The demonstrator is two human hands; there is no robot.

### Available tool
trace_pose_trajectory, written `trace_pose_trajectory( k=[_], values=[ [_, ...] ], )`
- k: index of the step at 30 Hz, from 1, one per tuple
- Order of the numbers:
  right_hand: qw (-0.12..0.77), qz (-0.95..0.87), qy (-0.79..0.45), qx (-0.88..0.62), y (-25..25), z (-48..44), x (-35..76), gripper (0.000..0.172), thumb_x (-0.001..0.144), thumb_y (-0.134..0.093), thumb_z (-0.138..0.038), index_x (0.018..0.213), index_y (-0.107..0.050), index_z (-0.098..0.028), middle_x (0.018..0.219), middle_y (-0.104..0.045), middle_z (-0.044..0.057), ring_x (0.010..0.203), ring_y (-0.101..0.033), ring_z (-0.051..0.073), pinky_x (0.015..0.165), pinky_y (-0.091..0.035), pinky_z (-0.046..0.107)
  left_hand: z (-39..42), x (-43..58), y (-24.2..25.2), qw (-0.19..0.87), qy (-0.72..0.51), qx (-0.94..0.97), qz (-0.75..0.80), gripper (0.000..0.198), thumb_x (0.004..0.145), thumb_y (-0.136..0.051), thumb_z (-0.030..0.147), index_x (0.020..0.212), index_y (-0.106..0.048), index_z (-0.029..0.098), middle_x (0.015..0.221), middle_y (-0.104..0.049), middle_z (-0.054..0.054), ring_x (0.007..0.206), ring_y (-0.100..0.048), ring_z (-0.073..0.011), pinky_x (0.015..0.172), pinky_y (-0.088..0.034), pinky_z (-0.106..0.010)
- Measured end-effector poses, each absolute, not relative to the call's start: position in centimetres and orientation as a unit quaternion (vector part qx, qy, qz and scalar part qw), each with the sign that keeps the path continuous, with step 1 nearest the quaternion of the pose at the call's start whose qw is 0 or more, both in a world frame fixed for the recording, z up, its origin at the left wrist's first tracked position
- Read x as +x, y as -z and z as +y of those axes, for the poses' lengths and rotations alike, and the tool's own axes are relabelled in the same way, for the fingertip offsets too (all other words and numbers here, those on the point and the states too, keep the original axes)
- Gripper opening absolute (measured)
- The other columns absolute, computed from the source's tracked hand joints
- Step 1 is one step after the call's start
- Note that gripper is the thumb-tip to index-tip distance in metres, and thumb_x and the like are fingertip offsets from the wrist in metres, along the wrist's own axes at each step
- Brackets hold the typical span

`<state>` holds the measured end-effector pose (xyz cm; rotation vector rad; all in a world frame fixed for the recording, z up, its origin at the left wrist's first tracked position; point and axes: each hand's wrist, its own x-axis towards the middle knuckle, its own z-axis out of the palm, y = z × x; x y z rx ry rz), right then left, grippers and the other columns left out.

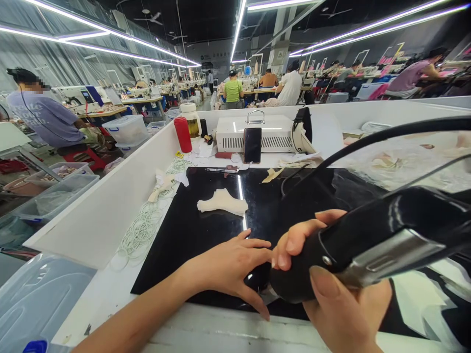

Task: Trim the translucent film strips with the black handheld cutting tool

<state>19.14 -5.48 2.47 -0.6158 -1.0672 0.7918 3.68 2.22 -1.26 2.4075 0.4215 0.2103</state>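
Note:
My right hand [338, 304] is wrapped around the black corded hand tool [375, 235], which has a long metal lever along its side. The tool's lower end points left and down, mostly hidden, so its exact kind does not show. My left hand [228, 264] is open, its fingers spread just over the glossy black board [176, 245], close to the tool's lower end. A small shiny part shows beneath its palm. Beyond the left hand, a cream fabric piece [222, 202] lies flat on the board.
A white vented machine [235, 132] stands at the back with a phone [252, 145] against it. Left of it are a red cup [183, 135] and a jar [190, 117]. Pale green cord [142, 233] lies along the left. A black cable [353, 139] arches at right, near pale scraps [419, 299].

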Motion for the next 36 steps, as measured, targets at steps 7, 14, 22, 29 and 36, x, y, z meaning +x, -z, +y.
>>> trace_pose_trajectory(
  k=[7,14,22,29,36],
  values=[
    [0.735,-0.501,-0.358,-0.284,-2.0,-5.3,19.6,0.030,0.094,-0.074,-0.033,0.118,-0.057,-0.030,0.085,-0.065,-0.002,0.065,-0.066,0.016,0.072,-0.061,0.041,2.1,3.5,1.8,0.319,-0.098,0.930,0.153,0.085,0.079,-0.087,0.049,0.151,-0.047,0.028,0.154,-0.053,-0.012,0.152,-0.037,-0.0336,0.127,-0.013,-0.060],
    [0.778,-0.445,-0.290,-0.335,-3.9,-4.6,22.5,0.038,0.082,-0.084,-0.032,0.112,-0.062,-0.027,0.079,-0.065,-0.003,0.061,-0.062,0.017,0.057,-0.057,0.034,2.7,2.0,1.3,0.238,-0.107,0.951,0.163,0.012,0.092,-0.077,0.037,0.099,-0.074,0.027,0.159,-0.050,-0.002,0.152,-0.038,-0.0317,0.127,-0.020,-0.058],
    [0.787,-0.432,-0.263,-0.353,-3.4,-4.2,23.7,0.038,0.083,-0.083,-0.030,0.113,-0.061,-0.028,0.080,-0.066,-0.003,0.062,-0.063,0.018,0.059,-0.056,0.035,3.5,1.4,1.9,0.046,-0.223,0.919,0.322,0.028,0.102,-0.050,0.008,0.112,-0.071,0.024,0.149,-0.057,-0.008,0.145,-0.044,-0.0297,0.125,-0.025,-0.063],
    [0.783,-0.443,-0.271,-0.342,-2.8,-3.6,23.3,0.040,0.088,-0.080,-0.031,0.121,-0.056,-0.030,0.087,-0.066,-0.003,0.065,-0.063,0.016,0.061,-0.055,0.034,0.2,4.7,1.5,0.222,-0.208,0.897,0.322,0.037,0.090,-0.079,0.023,0.125,-0.067,0.023,0.127,-0.066,-0.007,0.121,-0.059,-0.0257,0.106,-0.053,-0.042],
    [0.790,-0.437,-0.281,-0.326,-2.5,-2.9,22.5,0.029,0.086,-0.081,-0.028,0.102,-0.056,-0.028,0.086,-0.069,-0.005,0.062,-0.065,0.013,0.057,-0.057,0.028,-0.8,5.6,1.3,0.282,-0.119,0.891,0.336,0.071,0.076,-0.091,0.035,0.139,-0.061,0.025,0.142,-0.058,-0.008,0.130,-0.052,-0.0311,0.113,-0.048,-0.048]
  ],
)
